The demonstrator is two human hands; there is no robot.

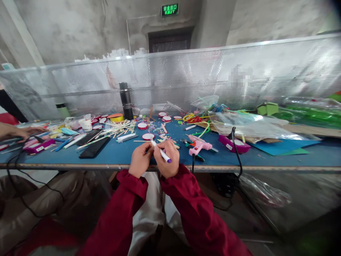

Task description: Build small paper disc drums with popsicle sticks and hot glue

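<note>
My right hand is closed around a white marker with a purple end, its tip side pointing toward my left hand. Close beside it, my left hand is pinched shut at the table's front edge. Whatever its fingers hold is too small and hidden to name; something white shows between the two hands. Just beyond my fingers lies a round white disc with a red rim. A pink glue gun rests to the right of my right hand.
On the blue table are a black phone, pale sticks, a black bottle and a purple holder with a cable. Plastic sheets lie right. Another person's hand is at far left. A perforated metal panel stands behind.
</note>
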